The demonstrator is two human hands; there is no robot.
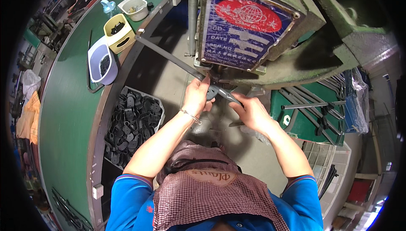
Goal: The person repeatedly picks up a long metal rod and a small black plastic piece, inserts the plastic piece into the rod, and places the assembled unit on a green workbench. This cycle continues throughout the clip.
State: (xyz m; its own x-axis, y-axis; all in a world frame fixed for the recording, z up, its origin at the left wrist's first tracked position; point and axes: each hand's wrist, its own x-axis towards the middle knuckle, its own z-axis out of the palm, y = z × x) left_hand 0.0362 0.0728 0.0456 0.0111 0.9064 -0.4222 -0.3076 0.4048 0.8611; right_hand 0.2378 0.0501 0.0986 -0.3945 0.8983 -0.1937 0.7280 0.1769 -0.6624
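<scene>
My left hand (196, 96) is closed around a dark round plastic joint (212, 93) and the end of a long grey metal tube (171, 58), which slants up to the left. My right hand (252, 112) grips a second grey tube piece (225, 95) that meets the joint from the right. Both hands are just under the head of a green machine (311, 5) with a worn blue and red plate (247, 24). A vertical coil spring (192, 18) is at the machine's left side. The machine's tooling behind my fingers is partly hidden.
On the green table (66, 104) at left stand a purple bin (111, 75), a yellow bin (119, 43) and a white bin (138, 15). A crate of black plastic parts (161, 104) sits below its edge. At right, grey tube frames (304, 105) lie on a green surface.
</scene>
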